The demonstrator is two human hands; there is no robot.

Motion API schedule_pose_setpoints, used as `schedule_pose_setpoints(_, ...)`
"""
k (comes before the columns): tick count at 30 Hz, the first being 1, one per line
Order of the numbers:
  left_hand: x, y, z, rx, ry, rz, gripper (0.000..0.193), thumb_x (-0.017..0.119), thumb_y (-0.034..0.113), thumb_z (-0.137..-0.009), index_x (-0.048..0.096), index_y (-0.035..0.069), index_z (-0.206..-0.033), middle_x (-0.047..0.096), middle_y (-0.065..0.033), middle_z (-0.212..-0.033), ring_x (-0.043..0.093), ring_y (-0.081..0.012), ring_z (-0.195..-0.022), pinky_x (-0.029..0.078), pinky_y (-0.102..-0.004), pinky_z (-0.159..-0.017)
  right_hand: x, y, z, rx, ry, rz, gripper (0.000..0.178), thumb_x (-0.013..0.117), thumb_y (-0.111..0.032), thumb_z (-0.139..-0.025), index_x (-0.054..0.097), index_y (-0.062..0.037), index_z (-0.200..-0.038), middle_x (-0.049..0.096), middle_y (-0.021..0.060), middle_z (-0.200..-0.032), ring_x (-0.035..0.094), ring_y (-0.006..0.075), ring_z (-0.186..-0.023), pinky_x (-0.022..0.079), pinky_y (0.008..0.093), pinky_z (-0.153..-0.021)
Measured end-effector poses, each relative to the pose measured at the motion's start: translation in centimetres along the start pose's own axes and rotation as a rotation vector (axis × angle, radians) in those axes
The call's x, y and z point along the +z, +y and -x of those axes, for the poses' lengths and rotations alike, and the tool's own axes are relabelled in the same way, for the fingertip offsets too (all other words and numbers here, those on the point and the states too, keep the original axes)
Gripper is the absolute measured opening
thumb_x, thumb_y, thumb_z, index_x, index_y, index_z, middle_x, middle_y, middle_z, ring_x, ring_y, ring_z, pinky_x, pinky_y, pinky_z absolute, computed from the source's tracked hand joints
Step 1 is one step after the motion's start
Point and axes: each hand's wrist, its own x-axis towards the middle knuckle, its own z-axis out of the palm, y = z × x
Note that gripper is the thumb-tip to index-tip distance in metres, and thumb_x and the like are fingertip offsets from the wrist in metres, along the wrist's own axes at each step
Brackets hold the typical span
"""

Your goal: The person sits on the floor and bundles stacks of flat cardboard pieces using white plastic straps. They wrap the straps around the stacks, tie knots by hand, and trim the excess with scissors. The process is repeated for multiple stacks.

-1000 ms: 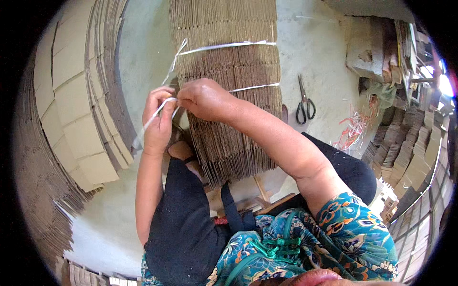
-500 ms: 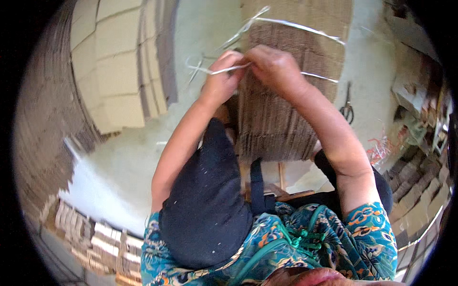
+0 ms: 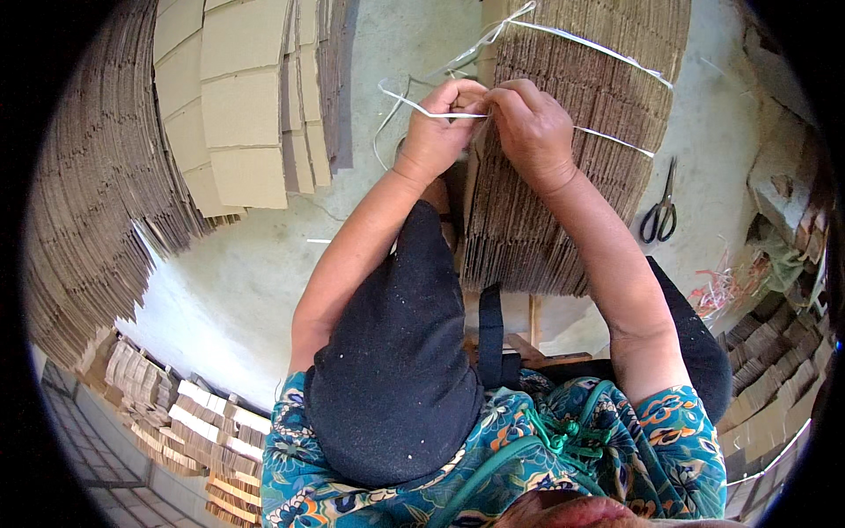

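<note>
A long stack of brown corrugated cardboard pieces [image 3: 537, 211] stands in front of me, packed edge-on. White plastic twine [image 3: 585, 42] crosses its far part and is knotted near the stack's left edge. A second band of the same twine [image 3: 613, 142] runs over the stack nearer to me. At the stack's left edge my left hand [image 3: 443, 123] pinches this second twine, whose loose end sticks out to the left. My right hand [image 3: 531, 119] meets it fingertip to fingertip, also pinching the twine. Both hands' fingers partly hide the crossing.
Black-handled scissors [image 3: 660, 211] lie on the floor right of the stack. Flat tan cardboard sheets [image 3: 242, 110] and a tall cardboard pile [image 3: 97, 176] stand at left. Red and white twine scraps [image 3: 726, 283] lie at right, near more cardboard [image 3: 775, 361].
The whole view has shifted, so the stack sits farther right and lower. Both hands stay together on the twine at the stack's left edge, with the fingertips slightly rearranged.
</note>
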Motion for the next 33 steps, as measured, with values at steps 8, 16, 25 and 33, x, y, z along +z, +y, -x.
schedule_pose_setpoints(8, -1.3, -1.5, -1.4, 0.259, -0.111, -0.123, 0.013, 0.057, 0.004, -0.085, 0.061, 0.001, -0.097, 0.06, -0.0047, -0.089, 0.056, -0.0146, -0.083, 0.046, -0.0248, -0.077, -0.5, -0.5, -0.2, 0.098, -0.003, -0.111, 0.015, 0.065, -0.002, -0.071, 0.06, -0.0093, -0.084, 0.06, 0.0042, -0.082, 0.062, 0.0226, -0.072, 0.05, 0.0301, -0.06)
schedule_pose_setpoints(16, -1.7, -2.0, -1.9, 0.037, -0.194, -0.102, 0.01, 0.057, 0.007, -0.087, 0.059, 0.001, -0.094, 0.059, -0.0015, -0.084, 0.055, -0.0088, -0.078, 0.047, -0.0237, -0.071, -0.2, 0.2, -0.1, 0.09, 0.053, -0.21, 0.01, 0.064, -0.006, -0.071, 0.063, -0.0132, -0.079, 0.059, 0.0022, -0.078, 0.061, 0.0236, -0.066, 0.049, 0.0325, -0.055)
schedule_pose_setpoints(25, -0.7, -3.2, -0.6, 0.033, -0.067, -0.194, 0.009, 0.058, 0.01, -0.079, 0.056, 0.002, -0.083, 0.058, -0.0089, -0.07, 0.055, -0.0176, -0.061, 0.046, -0.0298, -0.058, -1.3, 0.1, 0.5, 0.255, 0.01, -0.336, 0.009, 0.065, -0.003, -0.072, 0.063, -0.0088, -0.078, 0.059, 0.005, -0.077, 0.061, 0.0246, -0.071, 0.049, 0.031, -0.061)
schedule_pose_setpoints(33, -0.1, -4.0, -1.2, 0.039, 0.001, -0.252, 0.009, 0.055, 0.007, -0.076, 0.057, 0.002, -0.083, 0.058, -0.0111, -0.069, 0.057, -0.0221, -0.06, 0.046, -0.0316, -0.057, -2.9, 0.5, 0.3, 0.349, -0.059, -0.508, 0.009, 0.067, -0.003, -0.071, 0.063, -0.0035, -0.078, 0.059, 0.008, -0.074, 0.061, 0.0216, -0.071, 0.048, 0.0285, -0.063)
